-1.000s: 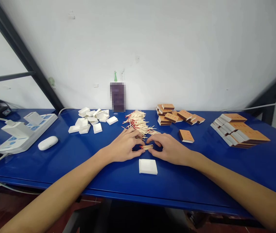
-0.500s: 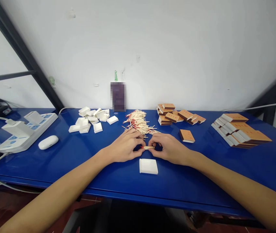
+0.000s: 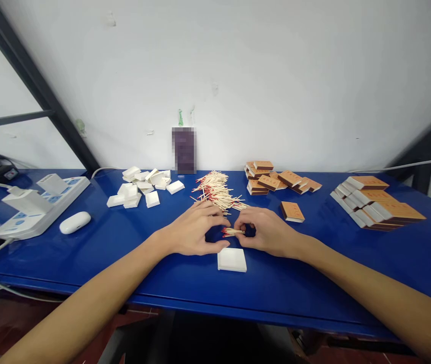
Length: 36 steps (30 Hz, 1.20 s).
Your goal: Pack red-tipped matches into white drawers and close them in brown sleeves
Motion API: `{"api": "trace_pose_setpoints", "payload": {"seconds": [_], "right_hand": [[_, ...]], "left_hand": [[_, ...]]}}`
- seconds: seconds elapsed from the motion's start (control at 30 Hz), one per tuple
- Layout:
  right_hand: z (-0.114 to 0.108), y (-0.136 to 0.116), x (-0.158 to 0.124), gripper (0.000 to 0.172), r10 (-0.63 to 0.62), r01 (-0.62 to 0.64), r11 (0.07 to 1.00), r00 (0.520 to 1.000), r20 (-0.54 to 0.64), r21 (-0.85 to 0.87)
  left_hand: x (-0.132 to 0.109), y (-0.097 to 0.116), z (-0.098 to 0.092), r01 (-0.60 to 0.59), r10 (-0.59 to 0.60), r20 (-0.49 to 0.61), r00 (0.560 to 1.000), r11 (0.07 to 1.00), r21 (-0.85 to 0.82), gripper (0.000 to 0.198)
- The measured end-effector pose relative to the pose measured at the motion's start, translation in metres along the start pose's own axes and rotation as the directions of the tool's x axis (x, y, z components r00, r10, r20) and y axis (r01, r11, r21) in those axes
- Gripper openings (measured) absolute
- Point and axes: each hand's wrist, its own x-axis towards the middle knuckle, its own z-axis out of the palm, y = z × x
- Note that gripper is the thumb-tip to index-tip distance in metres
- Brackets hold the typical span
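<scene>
Between thumb and fingers, my right hand (image 3: 263, 230) pinches a small bundle of matches (image 3: 230, 232), their red heads pointing left. My left hand (image 3: 200, 228) is open around the head end, thumb and fingers apart and not visibly touching the matches. A white matchbox tray (image 3: 232, 260) lies on the table just in front of both hands, near the left thumb. Behind the hands is a loose heap of red-tipped matches (image 3: 215, 189), its near edge partly hidden by the left hand.
White trays (image 3: 139, 188) lie scattered at the back left. Orange matchbox sleeves (image 3: 276, 179) are piled at the back right, one matchbox sleeve (image 3: 292, 212) apart. Stacked matchboxes (image 3: 378, 202) stand far right. A power strip (image 3: 44, 207) and white case (image 3: 75, 222) sit left on the blue table (image 3: 155, 283).
My left thumb and fingers have spread and let go of the matches' head end. The bundle, still in my right hand, has fanned out slightly at the heads.
</scene>
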Motion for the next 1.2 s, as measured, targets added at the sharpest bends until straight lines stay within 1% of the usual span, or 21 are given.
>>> {"api": "trace_pose_setpoints", "payload": {"seconds": [0.17,0.27,0.37,0.5,0.6,0.77,1.0,1.1,1.2], "right_hand": [[-0.003,-0.003,-0.001,0.007,-0.007,0.008,1.000,0.999,-0.034,0.029],[-0.006,-0.011,-0.003,0.008,-0.009,0.012,0.997,0.999,-0.043,0.076],[-0.008,-0.023,-0.006,0.008,-0.033,0.035,0.994,0.999,-0.020,0.105],[-0.009,-0.038,-0.012,0.009,-0.066,0.061,0.992,0.997,0.043,0.114],[-0.009,-0.043,-0.015,0.006,-0.062,0.056,0.993,0.996,0.058,0.101],[-0.010,-0.044,-0.017,0.005,-0.066,0.060,0.996,0.994,0.092,0.070],[-0.011,-0.044,-0.017,0.006,-0.088,0.083,0.995,0.991,0.104,0.050],[-0.012,-0.044,-0.017,0.008,-0.103,0.098,0.993,0.992,0.073,0.060],[-0.012,-0.040,-0.017,0.009,-0.111,0.111,0.991,0.994,-0.006,0.076]], "left_hand": [[-0.001,0.002,-0.004,0.006,-0.006,-0.014,1.000,1.000,0.002,0.036],[-0.002,0.002,-0.008,-0.010,0.010,-0.025,1.000,1.000,-0.010,0.033],[-0.003,0.000,-0.011,-0.027,0.025,-0.051,0.998,0.999,-0.025,0.032],[-0.002,-0.001,-0.011,-0.034,0.034,-0.070,0.997,0.999,-0.011,0.031],[-0.001,-0.001,-0.009,-0.021,0.023,-0.055,0.998,0.999,0.027,0.029],[0.000,-0.001,-0.005,0.004,-0.004,0.003,1.000,0.998,0.056,0.025],[-0.001,-0.008,0.004,-0.045,0.044,0.013,0.999,0.998,0.052,0.030],[0.001,-0.009,0.006,-0.048,0.047,0.021,0.999,0.998,0.049,0.030],[0.003,-0.007,0.006,-0.053,0.052,0.024,0.998,0.998,0.039,0.025]]}}
